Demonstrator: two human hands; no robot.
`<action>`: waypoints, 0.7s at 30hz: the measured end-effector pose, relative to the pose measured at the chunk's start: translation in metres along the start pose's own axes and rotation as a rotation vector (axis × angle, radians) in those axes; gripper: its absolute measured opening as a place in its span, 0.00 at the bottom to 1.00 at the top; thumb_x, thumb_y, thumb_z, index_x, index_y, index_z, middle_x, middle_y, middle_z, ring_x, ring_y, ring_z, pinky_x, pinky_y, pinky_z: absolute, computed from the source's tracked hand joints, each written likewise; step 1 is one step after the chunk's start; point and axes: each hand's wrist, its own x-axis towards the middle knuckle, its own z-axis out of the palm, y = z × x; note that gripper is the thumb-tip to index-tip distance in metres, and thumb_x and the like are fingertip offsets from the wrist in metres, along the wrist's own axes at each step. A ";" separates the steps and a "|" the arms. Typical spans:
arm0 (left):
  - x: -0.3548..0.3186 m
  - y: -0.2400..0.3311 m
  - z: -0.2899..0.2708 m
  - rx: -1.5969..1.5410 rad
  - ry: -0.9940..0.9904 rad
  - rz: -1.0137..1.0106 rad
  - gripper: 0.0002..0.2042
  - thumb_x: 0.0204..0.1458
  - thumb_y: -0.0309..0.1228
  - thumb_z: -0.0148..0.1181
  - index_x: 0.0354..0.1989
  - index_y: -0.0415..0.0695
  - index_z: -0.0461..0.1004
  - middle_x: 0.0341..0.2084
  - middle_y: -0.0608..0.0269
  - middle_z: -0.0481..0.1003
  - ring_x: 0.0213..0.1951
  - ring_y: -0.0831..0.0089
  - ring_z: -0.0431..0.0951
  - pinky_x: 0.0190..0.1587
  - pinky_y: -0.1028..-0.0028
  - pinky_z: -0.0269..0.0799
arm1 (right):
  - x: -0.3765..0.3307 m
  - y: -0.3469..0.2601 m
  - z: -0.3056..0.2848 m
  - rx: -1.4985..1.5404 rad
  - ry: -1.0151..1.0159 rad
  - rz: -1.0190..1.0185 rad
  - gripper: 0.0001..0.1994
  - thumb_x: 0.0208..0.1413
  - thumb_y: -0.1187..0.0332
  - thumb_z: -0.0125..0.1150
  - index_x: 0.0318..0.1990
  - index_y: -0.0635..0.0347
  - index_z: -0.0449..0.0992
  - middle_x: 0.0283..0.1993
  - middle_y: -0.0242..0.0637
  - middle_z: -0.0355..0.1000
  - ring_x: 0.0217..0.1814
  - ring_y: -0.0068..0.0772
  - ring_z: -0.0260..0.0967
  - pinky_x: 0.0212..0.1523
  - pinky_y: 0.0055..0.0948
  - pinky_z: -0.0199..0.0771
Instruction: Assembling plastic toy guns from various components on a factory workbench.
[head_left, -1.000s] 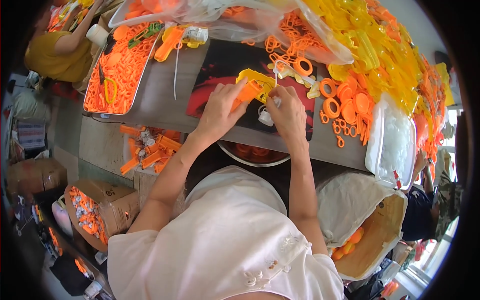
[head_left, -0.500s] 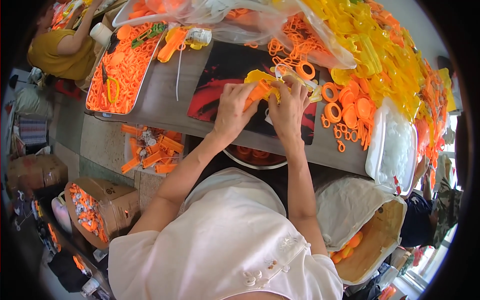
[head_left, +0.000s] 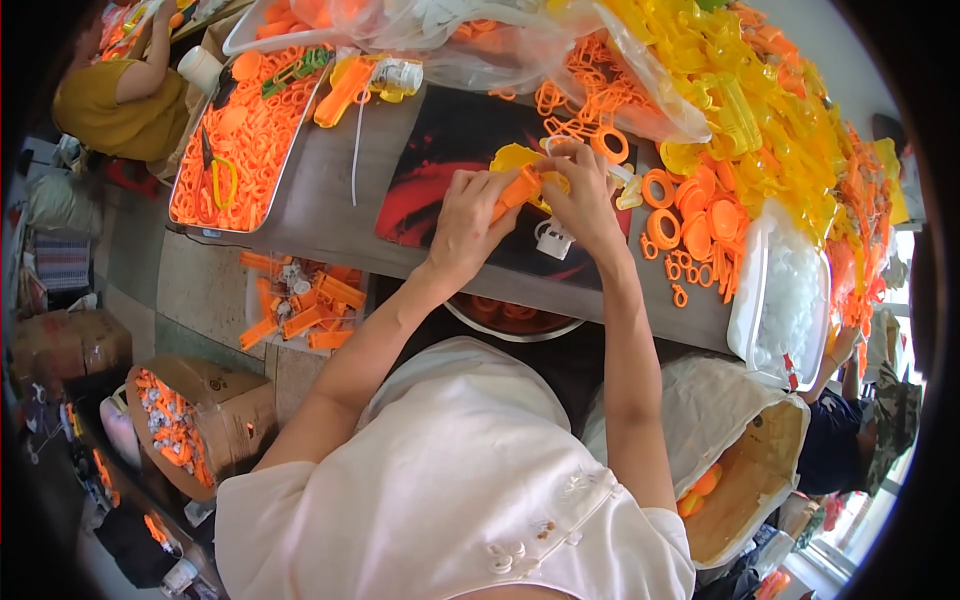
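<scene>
My left hand (head_left: 465, 222) is closed round an orange plastic toy body (head_left: 517, 193), held tilted above the dark mat (head_left: 425, 150). A yellow plastic piece (head_left: 512, 157) shows just beyond it; whether the two are joined I cannot tell. My right hand (head_left: 588, 205) meets the far end of the orange body, thumb and fingers bent in a pinch on yellow plastic there. Its fingers partly hide what they grip. Below that hand a small white plastic part (head_left: 553, 238) lies on the mat. Clear and pale yellow pieces (head_left: 628, 188) are beside its fingers.
Orange rings and discs (head_left: 695, 215) lie right of the mat, before a heap of yellow parts (head_left: 720, 100). A white tub (head_left: 745, 310) holds clear pieces. At left stands a tray of orange parts with scissors (head_left: 222, 180). An orange-and-yellow toy (head_left: 350, 88) lies behind.
My right hand has shifted slightly and its forearm has swung right, uncovering more of the white part on the mat. The orange body stays in my left hand, almost unmoved.
</scene>
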 end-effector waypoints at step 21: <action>-0.001 -0.009 0.014 -0.020 0.053 -0.021 0.11 0.47 0.26 0.66 0.40 0.43 0.77 0.42 0.60 0.76 0.40 0.60 0.71 0.45 0.63 0.67 | -0.043 -0.012 0.014 0.023 0.180 0.104 0.16 0.56 0.67 0.60 0.53 0.58 0.73 0.59 0.42 0.66 0.60 0.49 0.60 0.57 0.48 0.60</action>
